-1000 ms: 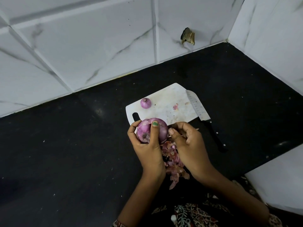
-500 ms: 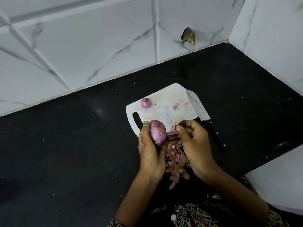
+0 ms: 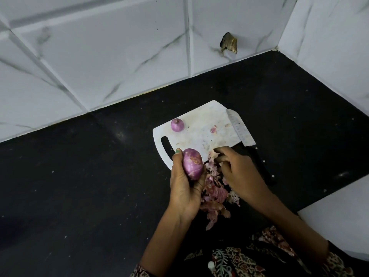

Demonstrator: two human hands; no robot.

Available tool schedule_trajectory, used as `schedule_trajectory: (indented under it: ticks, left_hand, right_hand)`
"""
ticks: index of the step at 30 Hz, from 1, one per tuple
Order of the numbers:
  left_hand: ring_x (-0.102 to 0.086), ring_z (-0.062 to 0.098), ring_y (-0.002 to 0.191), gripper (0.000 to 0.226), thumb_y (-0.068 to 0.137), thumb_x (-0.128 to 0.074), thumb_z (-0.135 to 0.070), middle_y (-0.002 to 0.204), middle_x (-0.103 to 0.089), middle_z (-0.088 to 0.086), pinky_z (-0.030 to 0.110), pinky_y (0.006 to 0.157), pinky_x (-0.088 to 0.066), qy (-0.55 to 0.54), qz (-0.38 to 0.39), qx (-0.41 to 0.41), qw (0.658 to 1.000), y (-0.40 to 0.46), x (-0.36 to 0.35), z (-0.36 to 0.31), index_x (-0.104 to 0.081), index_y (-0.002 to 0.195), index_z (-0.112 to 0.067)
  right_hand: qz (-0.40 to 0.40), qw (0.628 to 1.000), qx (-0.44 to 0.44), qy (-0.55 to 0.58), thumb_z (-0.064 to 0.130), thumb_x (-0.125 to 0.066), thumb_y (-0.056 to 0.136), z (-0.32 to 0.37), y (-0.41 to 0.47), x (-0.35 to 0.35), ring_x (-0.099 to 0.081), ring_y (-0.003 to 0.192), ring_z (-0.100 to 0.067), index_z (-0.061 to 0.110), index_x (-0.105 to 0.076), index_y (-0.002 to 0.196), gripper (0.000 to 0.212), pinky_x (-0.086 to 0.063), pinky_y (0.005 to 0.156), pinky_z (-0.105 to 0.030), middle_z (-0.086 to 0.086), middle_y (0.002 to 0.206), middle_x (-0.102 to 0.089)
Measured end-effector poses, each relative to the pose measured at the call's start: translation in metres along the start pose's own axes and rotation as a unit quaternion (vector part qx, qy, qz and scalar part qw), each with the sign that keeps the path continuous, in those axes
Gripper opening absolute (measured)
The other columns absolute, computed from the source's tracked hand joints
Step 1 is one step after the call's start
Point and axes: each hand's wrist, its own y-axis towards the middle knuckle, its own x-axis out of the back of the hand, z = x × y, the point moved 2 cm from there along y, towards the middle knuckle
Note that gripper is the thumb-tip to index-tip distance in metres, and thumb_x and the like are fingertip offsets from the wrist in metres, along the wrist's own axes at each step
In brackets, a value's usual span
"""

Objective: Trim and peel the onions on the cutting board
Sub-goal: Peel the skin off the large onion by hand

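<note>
Onion (image 3: 192, 163) gripped in the left hand (image 3: 186, 184); right hand (image 3: 238, 172), fingers loosely curled, hovers over peels (image 3: 214, 194) beside the board (image 3: 201, 128).

right hand (image 3: 238, 170) covers near corner of cutting board (image 3: 201, 134) and part of knife (image 3: 247, 140) handle; peel pile (image 3: 214, 194) partly hidden under hands; both forearms cut off at bottom edge.

A black speckled countertop (image 3: 79, 186) is seen beneath white marble-look wall tiles. Directly on it are laid a white cutting board (image 3: 201, 134), a cleaver (image 3: 241, 130) along the board's right edge, and a heap of onion skins (image 3: 215, 194).
</note>
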Motion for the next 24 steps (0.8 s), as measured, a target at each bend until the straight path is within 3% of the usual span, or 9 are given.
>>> schedule_trajectory:
  ticks: [4, 8, 12, 17, 20, 24]
  left_hand:
    - [-0.062, 0.020, 0.099, 0.074, 0.064, -0.074, -0.043, 0.133, -0.058, 0.014, 0.026, 0.063, -0.058, 0.020, 0.004, -0.038, 0.999, 0.001, 0.000, -0.001, -0.055, 0.128, -0.011]
    - [-0.064, 0.027, 0.107, 0.071, 0.071, -0.073, -0.044, 0.129, -0.059, 0.018, 0.033, 0.072, -0.060, 0.048, 0.000, -0.069, 0.996, 0.004, 0.002, 0.000, -0.053, 0.129, -0.008]
    - [-0.060, 0.034, 0.115, 0.073, 0.073, -0.075, -0.044, 0.128, -0.059, 0.022, 0.046, 0.091, -0.054, 0.059, 0.003, -0.070, 0.996, 0.004, 0.002, 0.002, -0.052, 0.130, -0.006]
    - [-0.065, 0.018, 0.086, 0.051, 0.084, -0.066, -0.034, 0.109, -0.065, 0.012, 0.029, 0.068, -0.057, 0.102, -0.001, -0.074, 0.992, 0.005, 0.005, 0.001, -0.054, 0.126, -0.009]
    - [-0.064, 0.018, 0.080, 0.047, 0.086, -0.064, -0.031, 0.105, -0.063, 0.011, 0.028, 0.062, -0.057, 0.123, 0.014, -0.073, 0.990, 0.004, 0.004, -0.002, -0.054, 0.126, -0.007]
    - [-0.063, 0.016, 0.079, 0.039, 0.088, -0.062, -0.030, 0.107, -0.061, 0.010, 0.025, 0.057, -0.056, 0.149, 0.016, -0.074, 0.986, 0.004, 0.002, -0.002, -0.057, 0.120, -0.008]
  right_hand:
    - [-0.059, 0.996, 0.019, 0.059, 0.011, -0.068, 0.083, 0.008, 0.001, 0.005, -0.062, 0.070, -0.005, 0.010, -0.069, 0.084, 0.002, -0.050, 0.066, -0.020, 0.001, 0.082, -0.067]
    - [-0.032, 0.978, 0.032, 0.203, 0.010, -0.070, 0.082, 0.025, -0.004, 0.012, -0.066, 0.078, -0.005, 0.012, -0.070, 0.087, 0.006, -0.053, 0.068, -0.016, 0.004, 0.083, -0.069]
    - [-0.006, 0.979, 0.091, 0.181, 0.011, -0.076, 0.077, 0.037, -0.010, 0.010, -0.065, 0.086, -0.003, 0.014, -0.069, 0.095, 0.019, -0.054, 0.071, -0.015, 0.006, 0.092, -0.068]
    - [-0.001, 0.979, 0.077, 0.188, 0.008, -0.077, 0.072, 0.037, -0.007, 0.015, -0.067, 0.073, -0.005, 0.010, -0.070, 0.087, 0.017, -0.053, 0.064, -0.015, 0.005, 0.081, -0.069]
    - [0.019, 0.977, 0.068, 0.200, 0.008, -0.078, 0.070, 0.035, -0.004, 0.019, -0.068, 0.068, -0.009, 0.011, -0.070, 0.084, 0.016, -0.057, 0.064, -0.021, 0.002, 0.077, -0.070]
    - [0.012, 0.978, 0.067, 0.198, 0.003, -0.072, 0.075, 0.028, -0.001, 0.019, -0.067, 0.066, -0.009, 0.010, -0.071, 0.082, 0.010, -0.054, 0.064, -0.019, 0.002, 0.072, -0.071]
